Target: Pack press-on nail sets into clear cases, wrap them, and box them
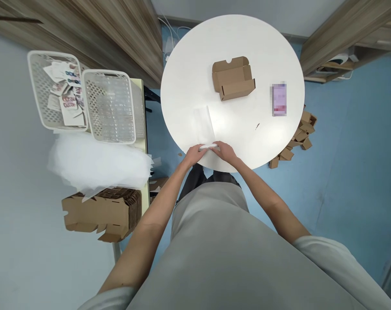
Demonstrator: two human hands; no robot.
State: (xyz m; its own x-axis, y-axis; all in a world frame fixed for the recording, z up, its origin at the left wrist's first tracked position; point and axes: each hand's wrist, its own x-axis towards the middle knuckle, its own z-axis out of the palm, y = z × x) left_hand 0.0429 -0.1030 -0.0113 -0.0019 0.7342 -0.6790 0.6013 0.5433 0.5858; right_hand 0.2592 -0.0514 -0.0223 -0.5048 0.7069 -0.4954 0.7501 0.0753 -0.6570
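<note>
Left hand and right hand both pinch the near end of the thin white sheet at the table front rim, rest lying flat toward the open carton; flimsy, edge-close, so an uneven grip could crease or drop it.

We see 1 thin white sheet lying flat on the round table by its near edge. Its near end is curled up.

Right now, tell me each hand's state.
Left hand: shut on the near edge of the white sheet.
Right hand: shut on the same edge.
</note>
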